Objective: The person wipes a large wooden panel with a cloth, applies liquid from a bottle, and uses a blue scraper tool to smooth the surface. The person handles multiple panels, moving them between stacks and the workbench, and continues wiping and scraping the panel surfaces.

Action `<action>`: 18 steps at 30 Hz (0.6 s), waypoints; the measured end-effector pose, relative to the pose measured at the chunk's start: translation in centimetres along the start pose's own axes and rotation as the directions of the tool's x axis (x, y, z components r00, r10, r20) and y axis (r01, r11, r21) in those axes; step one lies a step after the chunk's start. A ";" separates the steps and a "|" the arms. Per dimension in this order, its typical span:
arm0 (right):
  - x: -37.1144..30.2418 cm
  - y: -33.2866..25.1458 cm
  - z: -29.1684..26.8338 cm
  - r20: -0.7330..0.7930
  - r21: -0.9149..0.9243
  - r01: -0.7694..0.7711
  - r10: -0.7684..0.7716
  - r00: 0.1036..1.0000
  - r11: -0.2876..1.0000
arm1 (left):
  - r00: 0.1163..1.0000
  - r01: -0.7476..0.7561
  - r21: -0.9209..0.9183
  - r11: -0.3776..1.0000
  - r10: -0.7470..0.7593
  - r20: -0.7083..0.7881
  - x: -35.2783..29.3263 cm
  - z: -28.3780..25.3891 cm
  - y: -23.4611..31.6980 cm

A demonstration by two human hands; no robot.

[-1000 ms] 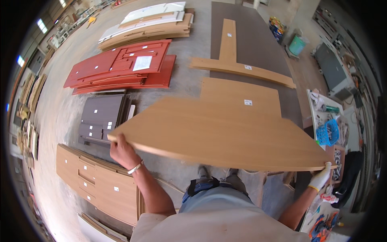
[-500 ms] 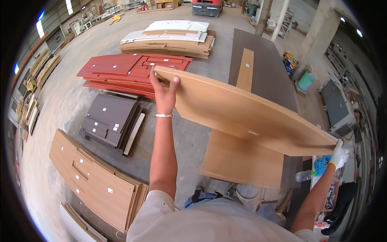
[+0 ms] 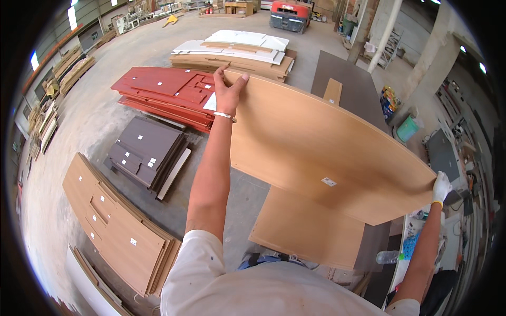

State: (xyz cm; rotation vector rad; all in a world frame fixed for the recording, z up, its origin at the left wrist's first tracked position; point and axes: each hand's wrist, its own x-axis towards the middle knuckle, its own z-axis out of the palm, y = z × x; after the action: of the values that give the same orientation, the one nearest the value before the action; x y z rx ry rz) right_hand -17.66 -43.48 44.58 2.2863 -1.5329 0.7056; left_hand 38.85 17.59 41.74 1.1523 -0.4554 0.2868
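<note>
A large light-brown wooden panel [image 3: 316, 131] is held up in front of me by its two ends, its broad face tilted toward me. My bare left hand [image 3: 229, 92], with a bracelet at the wrist, grips the upper left corner, thumb on the near face. At the far right end, my right hand [image 3: 441, 188] in a white glove clasps the edge. A small white label [image 3: 329, 181] sits on the panel's face. Below it lies another light-brown panel [image 3: 305, 226] on a dark board [image 3: 348, 73], partly hidden by the raised one.
To the left stand stacks of red panels [image 3: 163, 89], dark panels [image 3: 145, 147] and brown panels [image 3: 121, 226]. White boards [image 3: 232, 50] are piled farther back. A red forklift [image 3: 290, 16] is beyond them. At right are a green bucket [image 3: 408, 128] and a clear bottle [image 3: 387, 257].
The panel has been raised and tipped so more of its broad face shows. Both hands keep hold of it; my left hand is higher and farther right in view.
</note>
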 end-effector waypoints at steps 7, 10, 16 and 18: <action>3.5 -5.7 2.7 -0.030 0.141 0.129 -0.126 0.992 0.982 | 0.994 -0.055 0.127 0.990 0.066 -0.089 2.7 -0.7 -2.4; 6.2 -4.9 4.2 -0.034 0.204 0.136 -0.132 0.991 0.969 | 0.995 -0.023 0.042 0.999 0.027 -0.094 1.7 -0.3 -1.9; 9.6 -5.1 8.3 -0.087 0.207 0.254 -0.241 0.967 0.945 | 0.978 -0.021 0.098 0.995 0.040 -0.204 -1.4 -1.1 1.5; 9.8 -6.6 10.1 -0.085 0.227 0.262 -0.249 0.965 0.938 | 0.965 -0.076 0.120 0.990 0.103 -0.243 -2.5 -1.8 2.4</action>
State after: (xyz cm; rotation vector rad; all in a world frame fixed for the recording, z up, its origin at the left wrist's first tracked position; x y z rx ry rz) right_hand -6.21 -53.61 41.71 2.5535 -1.1487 0.9094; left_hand 35.92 20.23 41.90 1.1863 -0.2729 0.5347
